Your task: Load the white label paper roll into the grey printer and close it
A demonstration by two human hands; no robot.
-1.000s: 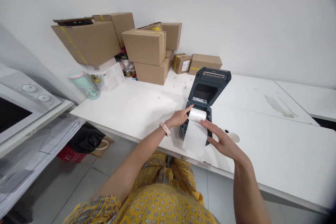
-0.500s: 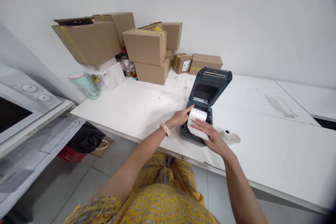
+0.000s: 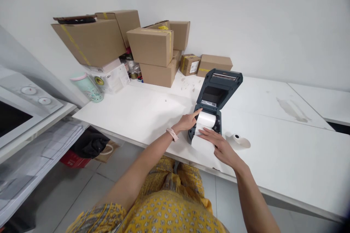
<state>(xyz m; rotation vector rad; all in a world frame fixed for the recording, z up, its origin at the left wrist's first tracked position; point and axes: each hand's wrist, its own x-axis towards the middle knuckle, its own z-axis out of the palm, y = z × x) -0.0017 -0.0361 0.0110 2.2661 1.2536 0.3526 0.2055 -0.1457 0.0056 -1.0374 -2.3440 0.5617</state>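
Observation:
A dark grey label printer (image 3: 220,86) stands on the white table with its lid raised. Inside it lies a white paper roll (image 3: 207,119), and the roll's loose strip (image 3: 202,145) comes forward over the printer's front edge. My left hand (image 3: 188,120) is at the printer's left side, its index finger stretched along the inner edge beside the roll; its other fingers are partly hidden. Across the strip lies my right hand (image 3: 218,143), flat, fingers extended and resting on the paper. A smaller white roll (image 3: 237,139) with a loose tail sits on the table to the right.
Cardboard boxes (image 3: 153,49) are stacked against the wall, with smaller boxes (image 3: 214,64) behind the printer. A mint tumbler (image 3: 89,88) and a white microwave (image 3: 32,96) are on the left. The table's front edge (image 3: 188,163) runs just before my body.
The paper strip now hangs flatter and farther forward over the printer's front. My right hand has shifted slightly and flattened on it; my left hand has hardly moved.

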